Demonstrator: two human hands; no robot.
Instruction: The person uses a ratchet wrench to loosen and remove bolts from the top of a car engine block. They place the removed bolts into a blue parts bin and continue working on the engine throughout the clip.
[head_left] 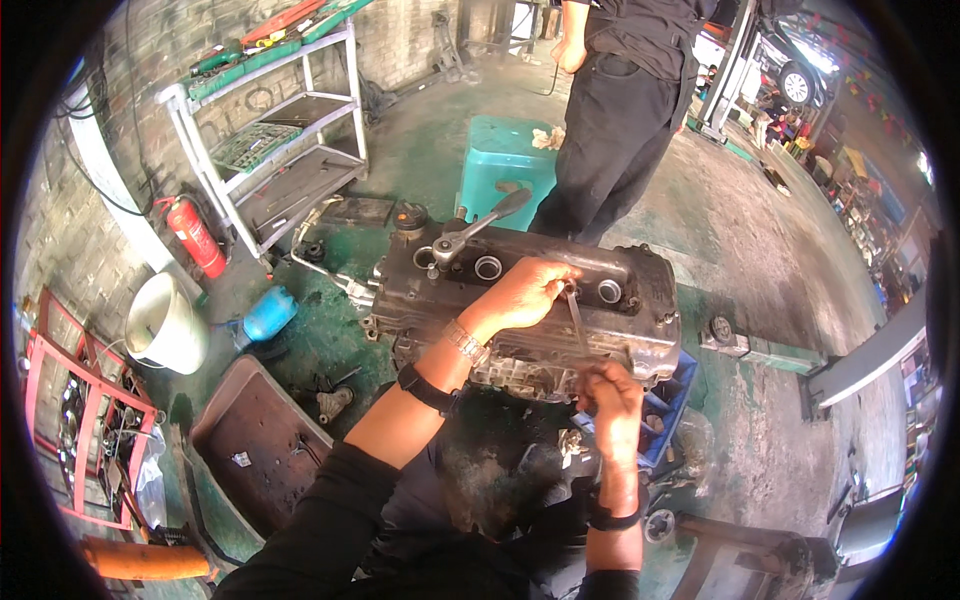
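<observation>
A dark, grimy engine head with its valve cover lies crosswise before me, with round openings along its top. My left hand rests over the cover with fingertips closed at the upper end of a slim metal wrench, beside a round opening; exactly what they pinch is partly hidden. My right hand grips the wrench's lower end at the cover's near edge. A ratchet with a grey-black handle lies across the cover's far left part, near an oil cap.
Another person stands beyond the engine, near a teal stool. Around me are a tool cart, fire extinguisher, bucket, blue jug, drain tray, red rack, blue bin and a lift post.
</observation>
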